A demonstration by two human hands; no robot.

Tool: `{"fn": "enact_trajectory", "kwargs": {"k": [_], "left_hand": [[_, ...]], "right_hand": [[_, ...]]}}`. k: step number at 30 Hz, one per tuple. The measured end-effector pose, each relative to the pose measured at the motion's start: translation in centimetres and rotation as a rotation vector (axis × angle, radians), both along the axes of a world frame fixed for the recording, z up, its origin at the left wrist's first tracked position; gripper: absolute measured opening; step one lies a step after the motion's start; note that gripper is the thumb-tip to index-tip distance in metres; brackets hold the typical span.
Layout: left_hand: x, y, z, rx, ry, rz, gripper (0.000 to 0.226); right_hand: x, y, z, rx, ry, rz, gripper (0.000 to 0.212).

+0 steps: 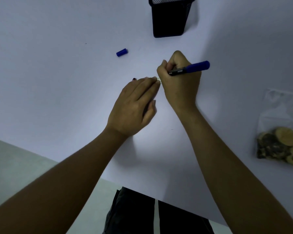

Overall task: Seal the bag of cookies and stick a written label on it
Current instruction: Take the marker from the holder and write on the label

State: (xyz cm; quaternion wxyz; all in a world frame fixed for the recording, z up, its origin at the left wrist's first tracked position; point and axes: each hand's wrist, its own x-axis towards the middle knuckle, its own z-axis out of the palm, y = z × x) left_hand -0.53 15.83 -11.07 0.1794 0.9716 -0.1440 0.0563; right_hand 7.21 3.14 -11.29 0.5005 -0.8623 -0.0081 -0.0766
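My right hand (179, 81) grips a blue marker (193, 68) with its tip down on the white table (57, 81) at the centre. Straight fingers of my left hand (135, 102) press flat on the table right beside it, and a sliver of white label (158, 79) shows at their tips; the rest of the label is hidden under both hands. The marker's blue cap (122, 52) lies loose to the upper left. A clear plastic bag of cookies (281, 132) lies at the right edge, apart from both hands.
A black mesh pen holder (169, 17) stands at the back of the table, above my right hand. The table's near edge runs diagonally across the lower part of the view, with dark trousers (142, 215) below it.
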Motion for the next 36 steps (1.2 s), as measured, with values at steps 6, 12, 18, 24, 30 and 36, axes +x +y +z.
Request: {"fn": "enact_trajectory", "kwargs": {"k": [6,12,18,24,30,36], "left_hand": [[-0.1,0.08,-0.11,-0.01,0.006,-0.002,0.041],[-0.1,0.1,-0.05,-0.01,0.01,0.001,0.041],[-0.34,0.1,-0.45,-0.02,0.005,0.01,0.042],[-0.28,0.03,-0.37,-0.012,0.033,0.013,0.043],[-0.32,-0.01,-0.22,-0.019,0.035,0.019,0.044],[-0.2,-0.12,-0.17,-0.022,0.031,0.021,0.044]], "right_hand": [[-0.05,0.05,-0.06,-0.004,-0.009,-0.023,0.023],[-0.11,0.0,0.15,0.006,-0.022,-0.032,0.023],[-0.26,-0.11,-0.15,-0.001,0.002,-0.02,0.023],[-0.15,-0.15,-0.12,0.007,-0.013,-0.036,0.023],[-0.17,-0.25,-0.05,-0.01,-0.023,-0.049,0.024],[-0.07,-0.31,-0.16,0.022,-0.021,-0.086,0.023]]}}
